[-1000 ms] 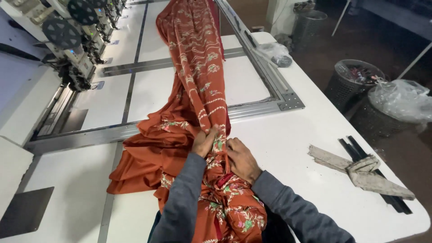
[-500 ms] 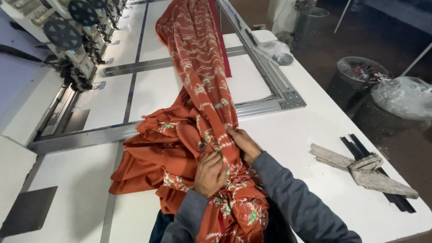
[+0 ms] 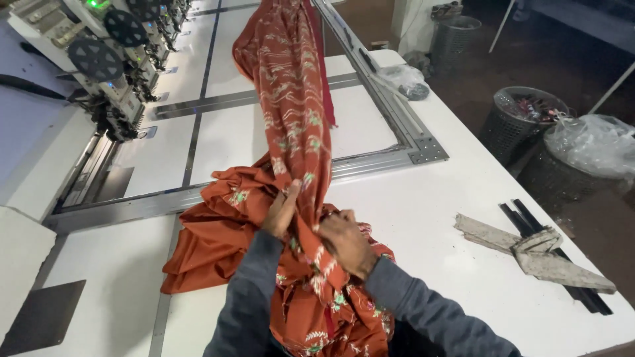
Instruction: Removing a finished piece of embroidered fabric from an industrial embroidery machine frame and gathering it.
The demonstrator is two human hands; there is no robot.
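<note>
Since half a second ago our left hand (image 3: 281, 211) has moved up the rust-orange embroidered fabric (image 3: 291, 112) and now clasps its bunched rope. Our right hand (image 3: 344, 241) pinches the same gather just beside it. Fabric runs across the white table (image 3: 430, 211) and metal frame (image 3: 397, 155), piled at our lap; grey strips (image 3: 536, 254) lie well apart.

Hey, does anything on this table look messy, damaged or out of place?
Mostly the embroidered rust-orange fabric: it lies bunched and twisted across the metal frame, gripped by the left hand and right hand. Grey strips lie crookedly across black bars.
</note>
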